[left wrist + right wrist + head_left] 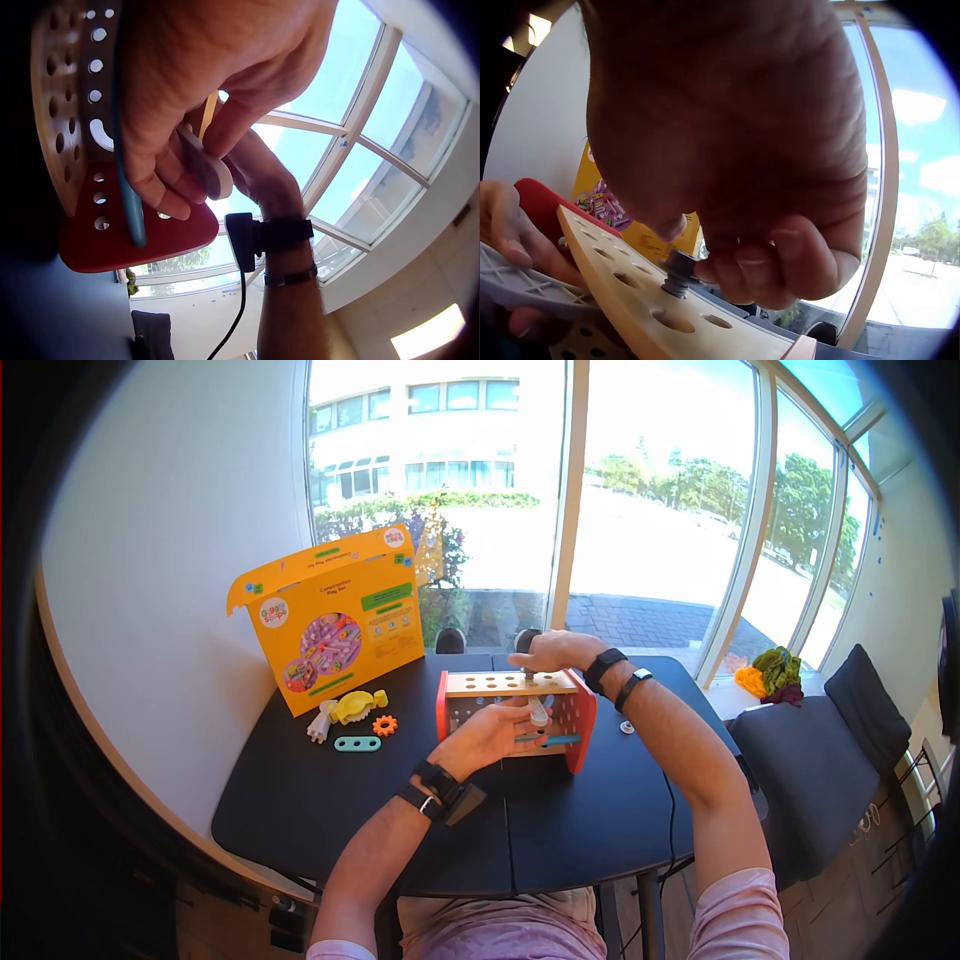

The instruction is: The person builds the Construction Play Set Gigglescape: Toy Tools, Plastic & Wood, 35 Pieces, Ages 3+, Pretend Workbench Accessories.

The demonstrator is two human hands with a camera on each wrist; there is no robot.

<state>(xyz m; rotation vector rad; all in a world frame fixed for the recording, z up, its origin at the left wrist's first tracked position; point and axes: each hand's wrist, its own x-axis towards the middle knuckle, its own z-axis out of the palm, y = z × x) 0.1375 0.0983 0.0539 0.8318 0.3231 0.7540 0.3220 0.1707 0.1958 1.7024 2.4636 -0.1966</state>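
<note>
A toy workbench with a pale wooden top [470, 683] full of holes and red side panels [583, 732] stands on the table. My right hand [560, 651] reaches over the top and pinches the head of a dark grey toy bolt [677, 271], whose threaded shank sits in one of the holes. In front of the bench, my left hand [487, 738] grips a light grey plastic toy tool [532, 281] with a ribbed side and a rounded end; its far end is hidden. A blue bar [129, 191] runs along the bench beside the left fingers.
A yellow play set box [375, 622] stands at the back left. Before it lie a yellow toy piece [355, 707], a whitish piece [321, 722], an orange gear [385, 726] and a teal strip [357, 744]. A small white piece [627, 727] lies right of the bench.
</note>
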